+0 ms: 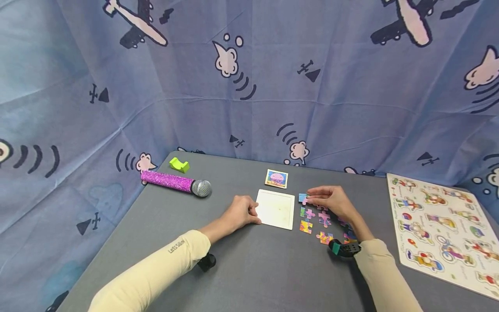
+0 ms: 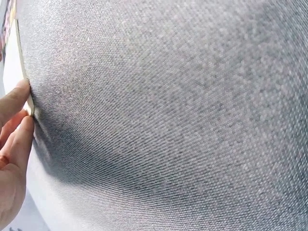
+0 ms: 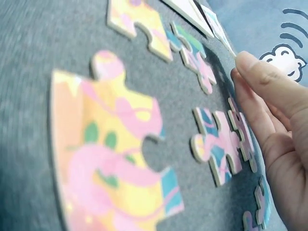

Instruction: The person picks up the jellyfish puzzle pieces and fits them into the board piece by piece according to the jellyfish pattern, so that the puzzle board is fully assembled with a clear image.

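Observation:
My left hand (image 1: 242,211) pinches the left edge of a white square puzzle tray (image 1: 275,209) lying on the table; in the left wrist view, thumb and fingers (image 2: 17,139) meet at its edge. To the tray's right, my right hand (image 1: 331,200) holds a blue and pink jigsaw piece (image 1: 302,198) at its fingertips. In the right wrist view the hand (image 3: 276,115) partly hides that piece. Below it lie loose jigsaw pieces, among them a yellow-orange one (image 1: 306,226), a pink one (image 1: 324,218) and a large yellow and pink one (image 3: 120,159).
Behind the tray lies a small jellyfish picture card (image 1: 276,178). A glittery pink microphone (image 1: 171,181) and a green curved block (image 1: 179,164) are at the back left. On the right is a large illustrated board (image 1: 436,216). A printed blue curtain (image 1: 273,86) hangs behind the grey table (image 1: 269,273).

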Motion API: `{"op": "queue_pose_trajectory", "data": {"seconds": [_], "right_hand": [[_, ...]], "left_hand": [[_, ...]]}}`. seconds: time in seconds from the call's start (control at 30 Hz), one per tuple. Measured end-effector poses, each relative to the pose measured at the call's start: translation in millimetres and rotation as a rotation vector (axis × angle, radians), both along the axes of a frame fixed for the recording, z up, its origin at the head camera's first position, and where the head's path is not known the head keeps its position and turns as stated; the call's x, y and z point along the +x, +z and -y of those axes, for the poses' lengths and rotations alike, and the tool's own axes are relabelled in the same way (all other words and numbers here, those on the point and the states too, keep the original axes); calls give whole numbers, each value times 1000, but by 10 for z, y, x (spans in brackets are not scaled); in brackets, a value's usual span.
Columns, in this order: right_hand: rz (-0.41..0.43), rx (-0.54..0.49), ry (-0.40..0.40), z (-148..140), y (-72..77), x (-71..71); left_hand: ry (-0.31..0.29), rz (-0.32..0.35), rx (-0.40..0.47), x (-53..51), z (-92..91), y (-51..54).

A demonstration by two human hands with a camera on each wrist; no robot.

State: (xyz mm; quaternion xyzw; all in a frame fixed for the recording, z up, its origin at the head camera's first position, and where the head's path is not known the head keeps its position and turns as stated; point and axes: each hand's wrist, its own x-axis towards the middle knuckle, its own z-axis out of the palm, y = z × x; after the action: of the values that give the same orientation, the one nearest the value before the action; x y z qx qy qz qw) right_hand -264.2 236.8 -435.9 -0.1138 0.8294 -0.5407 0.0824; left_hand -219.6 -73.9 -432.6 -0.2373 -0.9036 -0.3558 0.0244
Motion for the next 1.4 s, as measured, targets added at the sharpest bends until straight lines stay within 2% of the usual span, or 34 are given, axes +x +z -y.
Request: {"op": "queue_pose_trajectory", "data": {"seconds": [0.53,0.87,1.4], "right_hand": [[-18,-93,-6,130,-39,-13],[-12,-70,-20,249,-76,-30],[9,-180,41,477,-87,-45]], "left_hand": [[5,4,6,-5,-2,7],[12,19,-26,-7,-11,34],[3,6,-41,-9,-26,58]]}}
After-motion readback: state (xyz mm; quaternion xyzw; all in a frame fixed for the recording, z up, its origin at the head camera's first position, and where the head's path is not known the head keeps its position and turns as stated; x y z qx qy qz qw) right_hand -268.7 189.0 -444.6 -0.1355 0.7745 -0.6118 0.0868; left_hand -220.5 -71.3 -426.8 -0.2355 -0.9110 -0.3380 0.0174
